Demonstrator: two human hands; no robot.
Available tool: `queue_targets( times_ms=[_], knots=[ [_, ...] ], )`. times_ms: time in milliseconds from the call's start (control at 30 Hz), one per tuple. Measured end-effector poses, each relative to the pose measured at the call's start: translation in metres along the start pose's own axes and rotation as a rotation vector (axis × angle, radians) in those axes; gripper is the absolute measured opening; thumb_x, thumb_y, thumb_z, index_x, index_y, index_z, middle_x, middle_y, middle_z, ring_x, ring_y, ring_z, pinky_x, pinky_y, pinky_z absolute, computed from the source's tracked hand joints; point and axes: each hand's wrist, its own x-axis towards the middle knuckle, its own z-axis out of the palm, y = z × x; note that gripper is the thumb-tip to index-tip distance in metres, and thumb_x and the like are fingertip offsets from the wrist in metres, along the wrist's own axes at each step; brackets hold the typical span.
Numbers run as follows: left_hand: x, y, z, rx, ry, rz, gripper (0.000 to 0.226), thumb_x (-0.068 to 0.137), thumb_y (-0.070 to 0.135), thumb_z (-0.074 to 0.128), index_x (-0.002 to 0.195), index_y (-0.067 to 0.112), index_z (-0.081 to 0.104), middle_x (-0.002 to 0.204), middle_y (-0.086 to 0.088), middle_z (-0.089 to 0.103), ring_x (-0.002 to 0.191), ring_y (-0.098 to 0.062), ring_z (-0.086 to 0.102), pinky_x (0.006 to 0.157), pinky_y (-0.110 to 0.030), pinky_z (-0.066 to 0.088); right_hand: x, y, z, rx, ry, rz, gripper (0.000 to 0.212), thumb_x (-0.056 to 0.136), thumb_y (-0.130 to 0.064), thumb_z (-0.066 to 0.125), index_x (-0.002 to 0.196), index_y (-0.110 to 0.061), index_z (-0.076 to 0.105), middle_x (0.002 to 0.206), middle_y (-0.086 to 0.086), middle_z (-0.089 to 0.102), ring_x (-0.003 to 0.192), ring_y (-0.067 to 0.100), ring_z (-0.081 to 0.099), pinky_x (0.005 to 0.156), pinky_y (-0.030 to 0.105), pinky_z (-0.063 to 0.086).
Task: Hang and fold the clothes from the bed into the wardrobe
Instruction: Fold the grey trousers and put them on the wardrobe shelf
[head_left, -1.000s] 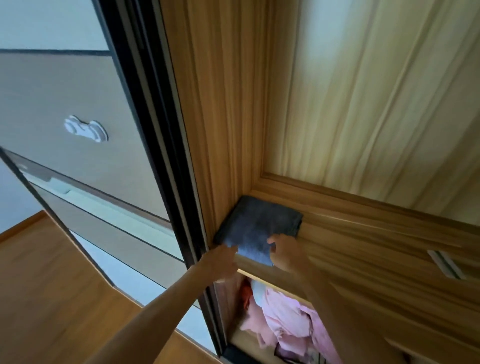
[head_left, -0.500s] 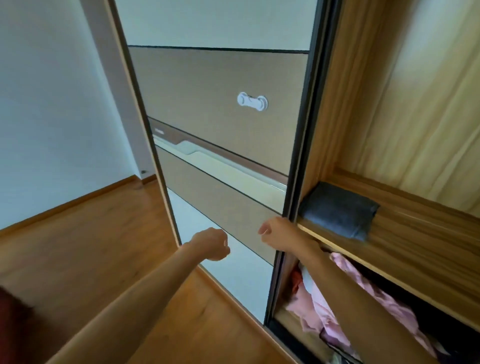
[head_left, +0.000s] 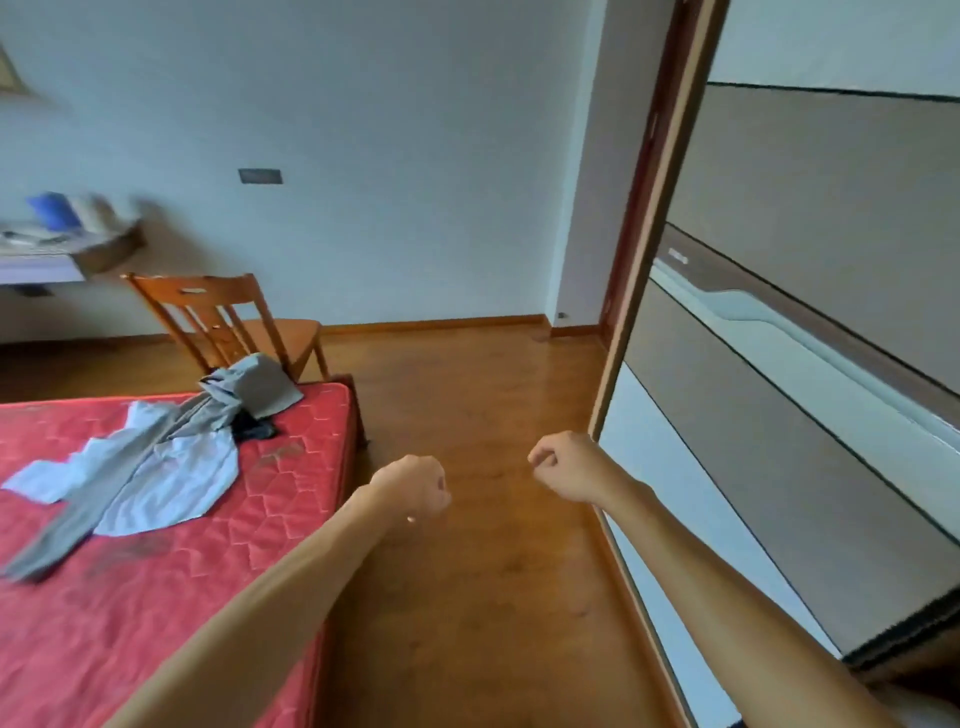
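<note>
Both my hands hang in front of me over the wooden floor, fingers curled, holding nothing: my left hand (head_left: 410, 488) near the bed's corner, my right hand (head_left: 563, 465) close to the wardrobe's sliding door (head_left: 810, 322). On the red mattress (head_left: 182, 571) at the left lies a loose heap of clothes: a light blue shirt (head_left: 171, 478), grey trousers (head_left: 228, 400) across it and a small dark garment (head_left: 254, 428). The wardrobe's shelves are out of view.
A wooden chair (head_left: 228, 317) stands behind the bed's far corner. A wall shelf (head_left: 62, 249) with blurred items is at the far left. Wooden floor (head_left: 467, 395) runs between bed and wardrobe door.
My hands have left the folded grey cloth on the wardrobe shelf and come back empty. My view has swung left from the wardrobe to the bed and room.
</note>
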Motion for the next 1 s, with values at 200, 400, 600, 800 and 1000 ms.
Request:
queue_targets(
  times_ms=[200,400,600,800,1000],
  knots=[
    [-0.036,-0.123,-0.012,-0.073,0.080,-0.261,0.024,0.086,0.031,0.051,0.092,0.019,0.070,0.105,-0.008,0.071,0.096,-0.029,0.067,0.079,-0.035,0.055,0.066,-0.114,0.050,-0.077,-0.131,-0.225,0.030,0.093,-0.018,0.050,0.116,-0.025,0.069,0.114,-0.004,0.069,0.091,0.014,0.061,0.078,0.025,0.047],
    [-0.062,-0.224,-0.024,-0.046,0.142,-0.476,0.030,0.088,0.028,0.052,0.107,0.016,0.071,0.109,-0.004,0.071,0.101,-0.025,0.067,0.080,-0.038,0.058,0.129,-0.223,0.105,-0.105,-0.222,-0.457,0.027,0.093,-0.024,0.059,0.119,-0.025,0.068,0.126,0.000,0.065,0.112,0.018,0.062,0.096,0.036,0.053],
    [-0.051,-0.302,-0.067,-0.023,0.180,-0.625,0.032,0.087,0.034,0.053,0.108,0.018,0.071,0.114,-0.002,0.070,0.105,-0.025,0.065,0.088,-0.038,0.056,0.202,-0.308,0.131,-0.137,-0.297,-0.628,0.032,0.090,-0.022,0.061,0.121,-0.020,0.068,0.125,0.002,0.067,0.114,0.020,0.062,0.098,0.036,0.051],
    [-0.023,-0.356,-0.117,-0.022,0.230,-0.698,0.031,0.091,0.028,0.050,0.111,0.016,0.071,0.111,-0.005,0.071,0.101,-0.025,0.067,0.079,-0.034,0.056,0.271,-0.371,0.144,-0.135,-0.350,-0.718,0.035,0.087,-0.018,0.059,0.121,-0.020,0.068,0.124,0.002,0.068,0.112,0.018,0.063,0.097,0.032,0.051],
    [0.011,-0.413,-0.136,-0.022,0.206,-0.734,0.032,0.094,0.027,0.049,0.115,0.017,0.070,0.115,-0.003,0.070,0.103,-0.025,0.067,0.076,-0.033,0.055,0.333,-0.425,0.155,-0.140,-0.359,-0.747,0.034,0.090,-0.022,0.060,0.123,-0.019,0.067,0.126,0.003,0.067,0.113,0.020,0.063,0.098,0.036,0.051]
  ],
)
